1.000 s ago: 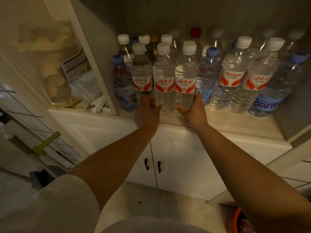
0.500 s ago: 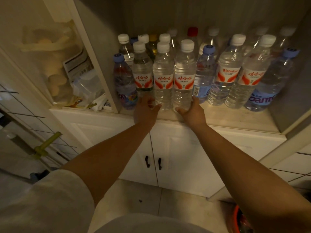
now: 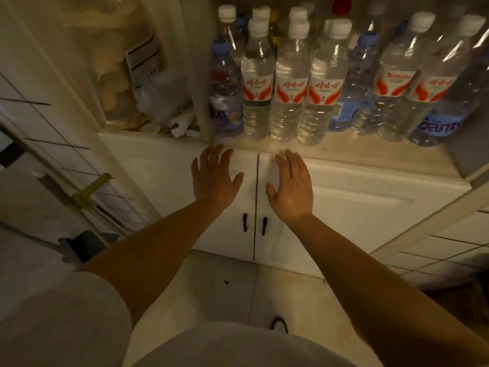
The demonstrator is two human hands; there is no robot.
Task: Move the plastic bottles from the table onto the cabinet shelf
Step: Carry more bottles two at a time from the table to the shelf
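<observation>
Several clear plastic water bottles stand upright in rows on the cabinet shelf (image 3: 344, 152). Three white-capped bottles with red-and-white labels stand side by side at the front: one on the left (image 3: 257, 83), a middle bottle (image 3: 290, 86) and one on the right (image 3: 324, 88). Blue-capped bottles (image 3: 225, 94) flank them, and more white-capped ones (image 3: 394, 83) stand to the right. My left hand (image 3: 214, 176) and my right hand (image 3: 291, 186) hover below the shelf edge, in front of the lower doors. Both are empty, with fingers spread, clear of the bottles.
White lower cabinet doors with two black handles (image 3: 254, 225) are under the shelf. A partition (image 3: 198, 62) separates the bottles from a left compartment with bags and papers (image 3: 148, 83). A yellow-green handle (image 3: 90, 189) sticks out at the left. Tiled floor lies below.
Both hands have let go of the front bottles and drawn back toward me, below the shelf edge, with fingers now spread. The view has moved closer to the shelf.
</observation>
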